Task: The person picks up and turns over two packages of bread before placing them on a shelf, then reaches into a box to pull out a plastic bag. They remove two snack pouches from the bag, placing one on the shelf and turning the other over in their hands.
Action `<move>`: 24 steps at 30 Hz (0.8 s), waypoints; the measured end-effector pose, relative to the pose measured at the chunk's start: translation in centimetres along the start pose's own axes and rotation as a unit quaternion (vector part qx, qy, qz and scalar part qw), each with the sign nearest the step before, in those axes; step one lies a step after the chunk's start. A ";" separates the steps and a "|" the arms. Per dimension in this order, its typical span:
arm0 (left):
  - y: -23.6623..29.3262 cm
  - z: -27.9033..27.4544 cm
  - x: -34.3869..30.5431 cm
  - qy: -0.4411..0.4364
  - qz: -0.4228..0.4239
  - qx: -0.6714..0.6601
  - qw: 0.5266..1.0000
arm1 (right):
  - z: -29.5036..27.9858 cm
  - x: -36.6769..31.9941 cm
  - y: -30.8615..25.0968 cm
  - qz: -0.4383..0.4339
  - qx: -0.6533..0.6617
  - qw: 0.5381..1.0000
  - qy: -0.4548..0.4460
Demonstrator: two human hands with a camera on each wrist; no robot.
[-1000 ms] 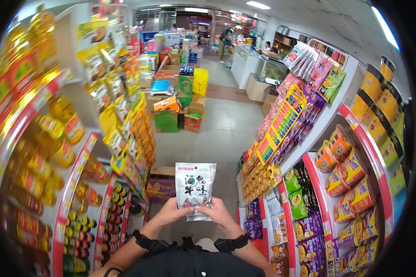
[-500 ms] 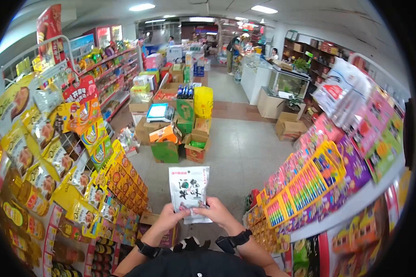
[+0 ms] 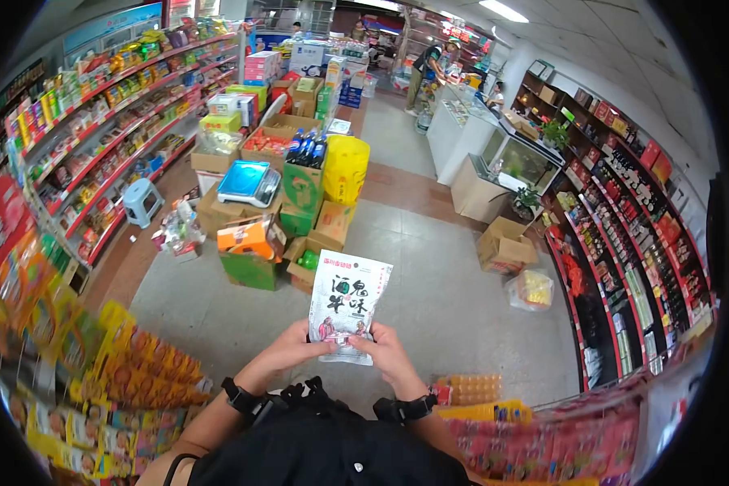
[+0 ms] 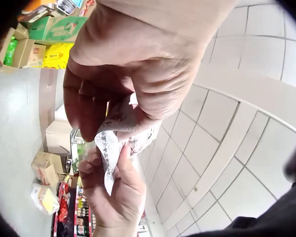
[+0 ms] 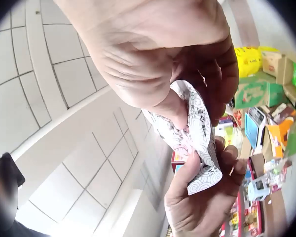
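Note:
A white printed snack pouch [image 3: 350,296] with black characters stands upright in front of the person's body in the head view. The left hand [image 3: 293,347] grips its lower left side, thumb across the front. On the lower right, the right hand [image 3: 387,354] holds it the same way. Both thumbs press the front face near the bottom, with the other fingers behind. From the left wrist view, the bottom edge of the pouch [image 4: 110,158] bends between the two hands. The right wrist view shows the same curved edge of the pouch [image 5: 203,133].
Ahead stand cardboard boxes [image 3: 305,198] with bottles, a scale [image 3: 249,184] and a yellow bag [image 3: 346,172]. Stocked shelves line the left [image 3: 130,113] and right [image 3: 624,235]. A glass counter [image 3: 462,130] and a blue stool [image 3: 142,202] are farther off. Hanging snack packs flank the body.
The person has moved forward out of the narrow aisle, so the boxes and counter appear nearer and the side racks have slid back. Both hands keep holding the pouch, now slightly tilted.

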State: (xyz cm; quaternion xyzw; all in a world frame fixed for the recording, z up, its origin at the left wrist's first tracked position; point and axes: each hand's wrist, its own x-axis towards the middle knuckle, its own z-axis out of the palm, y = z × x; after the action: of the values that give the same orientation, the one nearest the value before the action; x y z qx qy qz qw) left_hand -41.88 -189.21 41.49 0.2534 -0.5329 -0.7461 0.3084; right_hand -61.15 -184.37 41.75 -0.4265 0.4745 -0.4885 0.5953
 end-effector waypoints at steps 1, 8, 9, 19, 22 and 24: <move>0.1 -0.1 2.6 -0.014 0.000 0.017 1.000 | -1.6 1.3 -0.9 -0.003 0.004 1.000 0.007; 0.9 -0.3 19.8 -0.102 -0.055 0.045 0.992 | -11.9 9.0 -4.0 -0.058 -0.007 0.994 0.089; 0.7 -0.2 22.3 -0.122 -0.068 0.056 0.989 | -13.5 10.1 -4.7 -0.061 -0.009 0.994 0.087; 2.2 4.5 46.7 -0.084 -0.051 0.068 0.993 | -33.6 25.6 -10.5 -0.041 -0.022 0.997 0.059; 3.5 4.0 51.7 -0.026 -0.062 0.087 0.994 | -37.3 30.4 -12.4 -0.062 -0.067 0.996 0.012; 3.9 2.6 54.9 -0.010 -0.030 0.076 0.997 | -38.6 34.3 -13.9 -0.079 -0.090 0.993 -0.019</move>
State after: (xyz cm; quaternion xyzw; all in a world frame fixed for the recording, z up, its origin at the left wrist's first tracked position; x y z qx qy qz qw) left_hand -80.39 -228.55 43.31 0.2849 -0.5832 -0.7148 0.2603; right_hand -99.01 -222.09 42.97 -0.5237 0.4699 -0.4810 0.5231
